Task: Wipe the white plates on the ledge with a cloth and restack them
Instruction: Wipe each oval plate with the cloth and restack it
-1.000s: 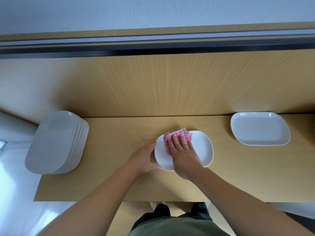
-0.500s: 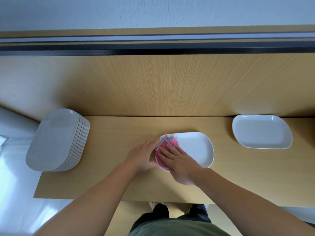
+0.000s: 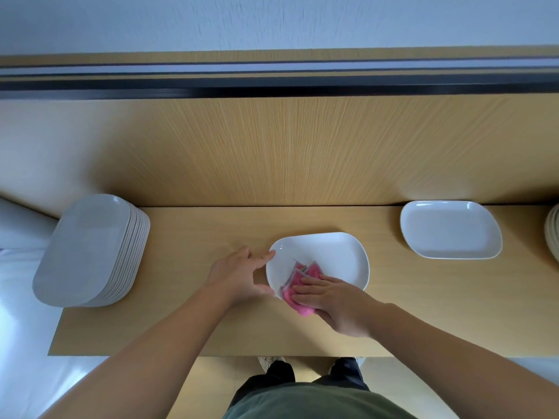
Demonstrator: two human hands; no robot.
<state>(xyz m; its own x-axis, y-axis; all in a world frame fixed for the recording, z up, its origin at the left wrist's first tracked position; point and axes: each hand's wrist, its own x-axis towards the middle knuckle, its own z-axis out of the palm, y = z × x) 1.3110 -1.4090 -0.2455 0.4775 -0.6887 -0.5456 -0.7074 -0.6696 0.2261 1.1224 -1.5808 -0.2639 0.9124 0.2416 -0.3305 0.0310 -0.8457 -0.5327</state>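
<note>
The right hand [image 3: 335, 306] lies flat, its fingers [image 3: 308, 293] straight and close together, pressing a folded pink cloth [image 3: 298, 284] onto the near-left part of a glossy white plate [image 3: 332, 255]. The cloth looks soft and nubbly, with pale grey stitched edges fanning out past the fingertips; its near corner hangs over the plate's rim under the palm. The plate is a rounded rectangle with a shallow raised lip, lying flat on the ledge [image 3: 196, 237], a smooth pale wood-grain board.

The left hand [image 3: 239, 276] is spread wide and holds nothing closed in it: its forefinger [image 3: 266, 255] reaches straight out to touch the plate's far-left rim, and the thumb [image 3: 260, 290] touches the near-left rim, just beside the cloth.

Well left of the left hand's knuckles stands a tall stack of plates [image 3: 87, 249] of the same shape, edges neatly layered. Far right of the right hand, a single plate [image 3: 450, 229] rests against the finely striped wooden back panel [image 3: 287, 152].
</note>
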